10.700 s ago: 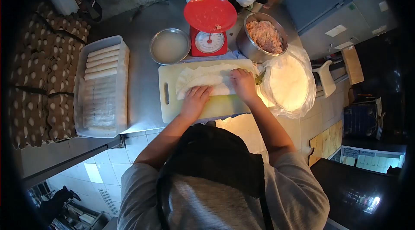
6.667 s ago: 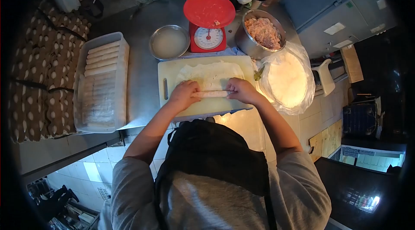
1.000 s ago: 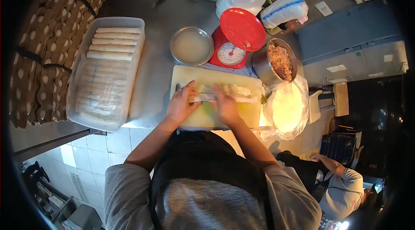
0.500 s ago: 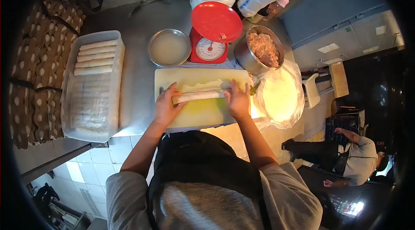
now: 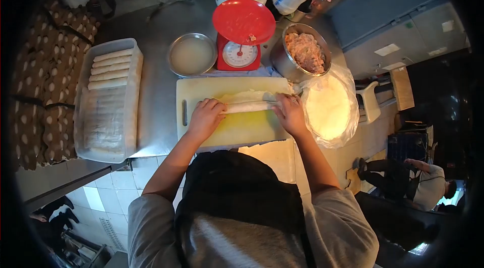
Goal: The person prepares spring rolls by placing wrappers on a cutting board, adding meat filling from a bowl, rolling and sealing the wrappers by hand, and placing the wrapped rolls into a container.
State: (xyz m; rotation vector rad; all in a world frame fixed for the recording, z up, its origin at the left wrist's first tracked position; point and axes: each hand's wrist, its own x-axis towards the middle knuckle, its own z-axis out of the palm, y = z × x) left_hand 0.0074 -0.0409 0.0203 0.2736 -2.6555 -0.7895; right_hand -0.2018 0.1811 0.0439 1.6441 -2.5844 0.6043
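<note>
A long pale spring roll lies crosswise on the cream-coloured cutting board. My left hand is closed over its left end, fingers curled on top. At the right end, my right hand grips it in the same way. Along the far side of the roll, a thin loose flap of wrapper is still spread on the board. Beside the right hand, a stack of round wrappers rests in clear plastic.
Behind the board stand a bowl of cloudy liquid, a red scale and a metal pot of ground filling. On the left, a plastic tub holds finished rolls beside egg trays. Another person is at far right.
Both hands have closed over the ends of the roll, the left shifting right and the right shifting outward. Less of the wrapper flap shows. The whole view has shifted slightly.
</note>
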